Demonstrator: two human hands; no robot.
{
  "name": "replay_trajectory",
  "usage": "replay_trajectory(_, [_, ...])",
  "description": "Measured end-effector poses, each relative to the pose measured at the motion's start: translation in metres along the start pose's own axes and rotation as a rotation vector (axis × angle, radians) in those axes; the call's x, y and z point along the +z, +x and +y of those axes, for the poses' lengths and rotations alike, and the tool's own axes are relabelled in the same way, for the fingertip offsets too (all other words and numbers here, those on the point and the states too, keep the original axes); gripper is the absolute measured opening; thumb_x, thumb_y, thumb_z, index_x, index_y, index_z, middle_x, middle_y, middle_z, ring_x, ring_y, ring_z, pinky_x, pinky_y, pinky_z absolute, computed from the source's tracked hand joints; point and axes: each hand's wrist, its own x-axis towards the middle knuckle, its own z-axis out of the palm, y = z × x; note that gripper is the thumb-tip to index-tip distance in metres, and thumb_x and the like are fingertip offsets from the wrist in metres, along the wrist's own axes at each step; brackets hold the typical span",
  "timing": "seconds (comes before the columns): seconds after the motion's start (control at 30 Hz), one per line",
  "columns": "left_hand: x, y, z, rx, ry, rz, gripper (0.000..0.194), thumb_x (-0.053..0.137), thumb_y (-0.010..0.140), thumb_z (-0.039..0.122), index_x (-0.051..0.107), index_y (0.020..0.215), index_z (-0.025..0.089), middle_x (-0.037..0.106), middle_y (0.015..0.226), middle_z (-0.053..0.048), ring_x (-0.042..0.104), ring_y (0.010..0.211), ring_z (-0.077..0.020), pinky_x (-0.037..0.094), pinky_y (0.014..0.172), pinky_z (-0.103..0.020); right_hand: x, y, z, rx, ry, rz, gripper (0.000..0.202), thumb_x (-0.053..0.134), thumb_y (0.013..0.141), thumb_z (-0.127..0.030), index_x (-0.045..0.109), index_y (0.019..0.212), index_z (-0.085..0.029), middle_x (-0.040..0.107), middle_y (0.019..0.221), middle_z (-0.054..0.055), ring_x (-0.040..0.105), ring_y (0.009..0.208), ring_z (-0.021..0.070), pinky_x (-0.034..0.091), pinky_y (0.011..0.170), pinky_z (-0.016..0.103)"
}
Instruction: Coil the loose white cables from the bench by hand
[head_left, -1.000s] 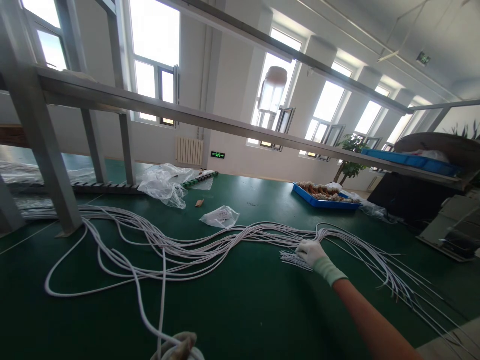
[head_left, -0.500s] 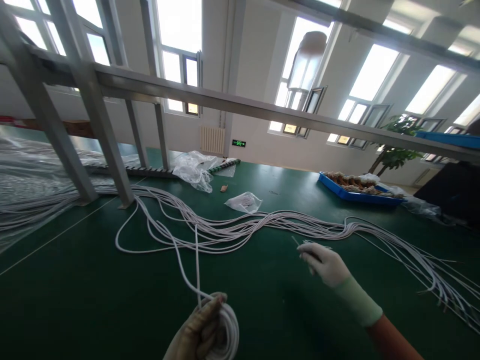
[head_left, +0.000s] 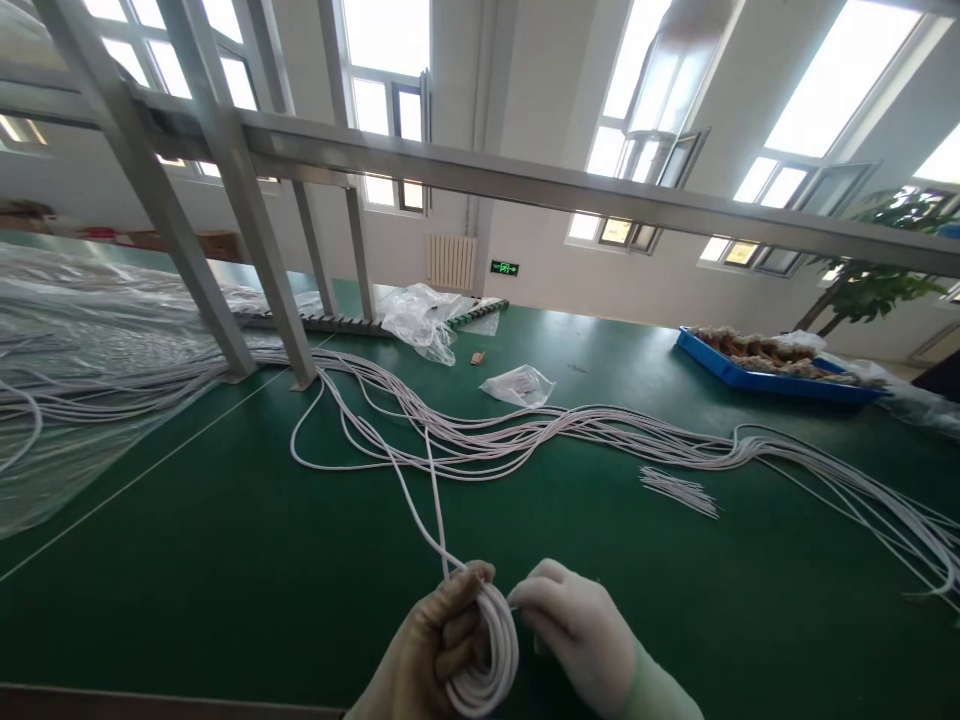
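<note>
While left hand [head_left: 431, 650] clasps one cable coil [head_left: 487, 650] | right hand [head_left: 577, 630] pinches it.

Left hand [head_left: 435, 650] clasps white cable coil [head_left: 491, 655]; gloved right hand [head_left: 577, 630] touches coil; green table [head_left: 225, 560] beneath.

tray [head_left: 720, 372] right (behind cables [head_left: 570, 432])

Left hand [head_left: 431, 655] fisted in a closed grip, right hand [head_left: 574, 632] pinching beside it.
</note>
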Motion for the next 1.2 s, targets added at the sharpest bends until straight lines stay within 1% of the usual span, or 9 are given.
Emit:
replay_trajectory(0.1, [-0.002,0.009,0.000,-0.115,-0.005,0.030,0.036,0.088,0.071,0.020,0.073,0.102,0.011,0.080,0.080,-0.009,0.076,0.072,-0.0235,0.059,0.071,-0.032,0.002,0.002,-0.016,0.030,0.161,0.001,0.016,0.056,0.099,-0.026,0.071,0.100,-0.021,0.063,0.094,0.003,0.063,0.069,0.0143,0.052,0.066,0.027])
replay_trajectory(0.2, [-0.008,0.016,-0.001,-0.167,0.034,0.028,0.039,0.081,0.082,0.033,0.069,0.110,0.009,0.082,0.089,-0.013,0.078,0.084,-0.0263,0.061,0.083,-0.036,0.003,0.003,-0.028,0.036,0.260,-0.014,0.018,0.056,0.095,-0.026,0.070,0.105,-0.021,0.065,0.090,0.003,0.061,0.080,0.0194,0.051,0.073,0.032])
replay_trajectory(0.33, [-0.015,0.013,-0.002,-0.001,0.054,-0.123,0.034,0.079,0.081,0.036,0.074,0.106,0.013,0.082,0.101,-0.014,0.075,0.108,-0.0325,0.057,0.099,-0.041,0.011,-0.001,-0.035,0.129,0.447,-0.059,0.056,0.062,0.090,-0.042,0.053,0.141,-0.020,0.068,0.107,0.008,0.066,0.093,0.0258,0.055,0.084,0.040])
replay_trajectory(0.43, [-0.016,0.007,-0.004,0.172,0.171,-0.118,0.023,0.080,0.079,0.034,0.078,0.096,0.019,0.081,0.104,-0.012,0.072,0.111,-0.0334,0.054,0.105,-0.042,0.027,-0.003,-0.034,0.325,0.301,0.039,0.093,0.083,0.071,-0.032,0.040,0.153,-0.024,0.068,0.122,0.008,0.068,0.109,0.0308,0.055,0.096,0.044])
replay_trajectory(0.5, [-0.018,0.007,-0.006,0.250,0.296,-0.088,0.024,0.078,0.080,0.033,0.079,0.101,0.020,0.079,0.110,-0.012,0.069,0.116,-0.0350,0.050,0.109,-0.044,0.039,-0.002,-0.030,0.364,0.228,0.112,0.094,0.082,0.073,-0.027,0.037,0.156,-0.025,0.070,0.124,0.008,0.070,0.109,0.0308,0.059,0.094,0.045])
replay_trajectory(0.63, [-0.026,0.016,-0.009,0.334,0.412,-0.061,0.031,0.085,0.070,0.023,0.081,0.101,0.023,0.074,0.126,-0.013,0.057,0.133,-0.0391,0.043,0.118,-0.044,0.044,0.001,-0.018,0.027,-0.087,0.211,0.050,0.051,0.101,-0.032,0.045,0.150,-0.024,0.072,0.127,0.013,0.072,0.110,0.0313,0.062,0.092,0.047])
replay_trajectory(0.83, [-0.025,0.030,-0.016,0.125,0.178,-0.109,0.018,0.080,0.075,0.029,0.080,0.092,0.025,0.079,0.109,-0.014,0.054,0.138,-0.0405,0.048,0.114,-0.049,0.027,0.011,-0.020,-0.393,-0.551,0.295,0.060,0.030,0.107,-0.024,0.013,0.164,-0.017,0.075,0.099,0.015,0.072,0.075,0.0288,0.065,0.063,0.043])
replay_trajectory(1.0, [-0.024,0.036,-0.028,0.058,0.027,-0.091,0.023,0.077,0.082,0.040,0.077,0.098,0.024,0.080,0.098,-0.009,0.068,0.117,-0.0369,0.052,0.107,-0.051,0.025,0.017,-0.026,-0.465,-0.681,0.324,0.064,0.026,0.108,-0.021,-0.002,0.165,-0.011,0.074,0.089,0.014,0.071,0.070,0.0266,0.064,0.062,0.040])
replay_trajectory(1.2, [-0.031,0.041,-0.028,0.001,0.041,-0.043,0.027,0.080,0.081,0.036,0.076,0.104,0.022,0.080,0.105,-0.008,0.068,0.116,-0.0336,0.050,0.108,-0.046,0.032,0.016,-0.019,-0.485,-0.658,0.363,0.051,0.033,0.107,-0.018,0.031,0.158,-0.010,0.077,0.102,0.018,0.076,0.084,0.0277,0.067,0.070,0.039])
